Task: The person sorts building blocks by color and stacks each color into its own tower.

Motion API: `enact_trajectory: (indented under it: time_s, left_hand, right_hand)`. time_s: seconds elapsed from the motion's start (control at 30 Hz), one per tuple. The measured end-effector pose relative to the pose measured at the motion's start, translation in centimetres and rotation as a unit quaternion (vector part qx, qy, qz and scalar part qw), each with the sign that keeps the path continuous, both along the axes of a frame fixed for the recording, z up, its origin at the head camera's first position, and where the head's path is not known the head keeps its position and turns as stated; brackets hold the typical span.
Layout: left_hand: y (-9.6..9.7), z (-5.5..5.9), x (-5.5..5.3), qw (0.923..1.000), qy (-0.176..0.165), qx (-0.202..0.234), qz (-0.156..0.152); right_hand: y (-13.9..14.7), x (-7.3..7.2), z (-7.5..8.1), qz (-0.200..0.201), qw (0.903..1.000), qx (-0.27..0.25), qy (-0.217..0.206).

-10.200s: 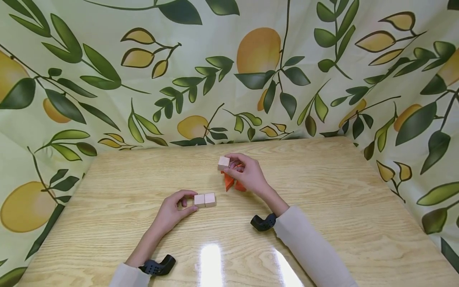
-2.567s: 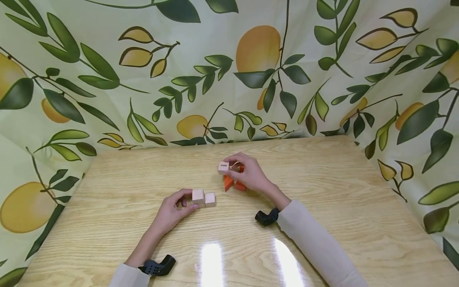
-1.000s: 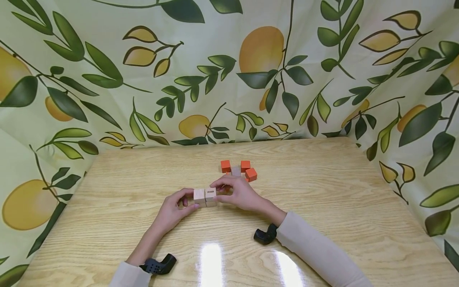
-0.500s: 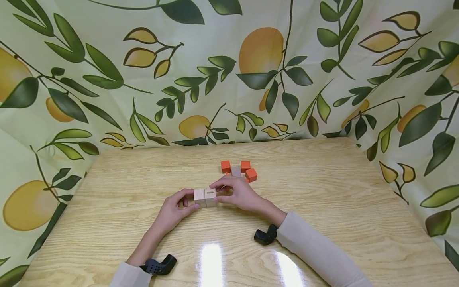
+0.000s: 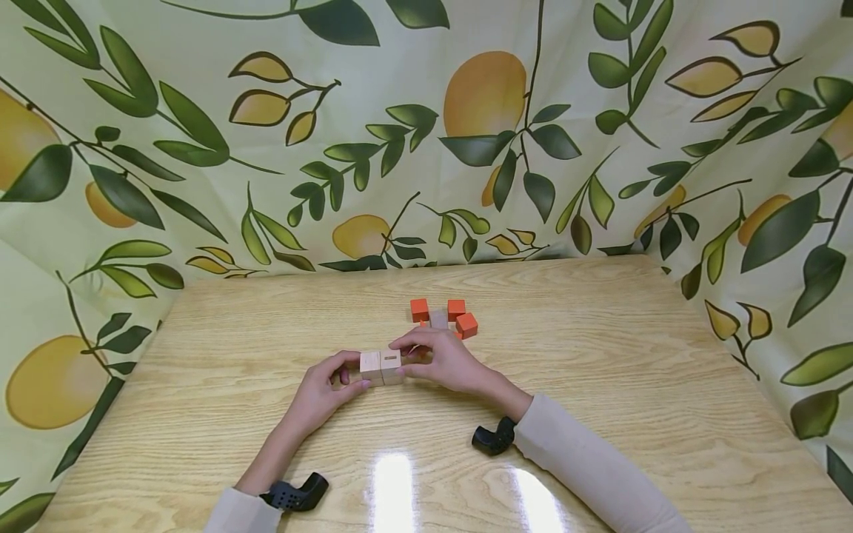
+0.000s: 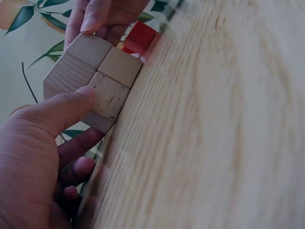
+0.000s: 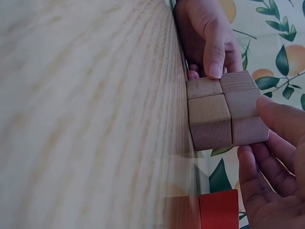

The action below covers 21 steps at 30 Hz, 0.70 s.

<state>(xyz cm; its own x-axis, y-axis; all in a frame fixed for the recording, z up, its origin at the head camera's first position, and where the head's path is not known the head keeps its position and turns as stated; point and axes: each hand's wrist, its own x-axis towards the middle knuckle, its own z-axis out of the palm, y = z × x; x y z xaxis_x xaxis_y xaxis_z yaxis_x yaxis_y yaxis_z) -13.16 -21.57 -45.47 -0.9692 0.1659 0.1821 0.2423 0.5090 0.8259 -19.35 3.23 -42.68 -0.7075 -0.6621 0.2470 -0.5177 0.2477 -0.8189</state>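
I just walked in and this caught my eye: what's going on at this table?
A person has both hands on a small stack of plain wooden blocks: two side by side on the table, with two more on top. The left hand grips the stack's left side, while the right hand holds the upper right block. Just beyond the right hand are three orange cubes and another plain block; that hand partly hides more orange behind it.

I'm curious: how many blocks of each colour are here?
Plain wooden blocks: 5 (4 stacked, 1 beyond them)
Orange cubes: 3
Total: 8 clearly countable; orange bits mostly hidden by the right hand are left out.
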Motion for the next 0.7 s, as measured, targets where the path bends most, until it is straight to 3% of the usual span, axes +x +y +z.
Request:
enact_trajectory:
  time_s: [0.2, 0.33, 0.5, 0.7]
  left_hand:
    - [0.0, 0.0, 0.1, 1.0000, 0.001, -0.003, 0.002]
    - [0.1, 0.1, 0.1, 1.0000, 0.004, -0.006, 0.004]
    - [0.1, 0.0, 0.0, 0.9999, 0.005, -0.010, 0.004]
    - [0.1, 0.1, 0.0, 0.9999, 0.005, -0.010, 0.004]
  right_hand:
    - [0.2, -0.1, 0.4, 0.006, 0.9997, 0.016, 0.017]
    - [0.9, -0.6, 1.1, -0.010, 0.9998, -0.002, 0.019]
    - [2.1, -1.7, 1.7, -0.051, 0.9977, -0.043, 0.007]
    - [3.3, -2.9, 1.7, -0.136, 0.9887, -0.058, 0.021]
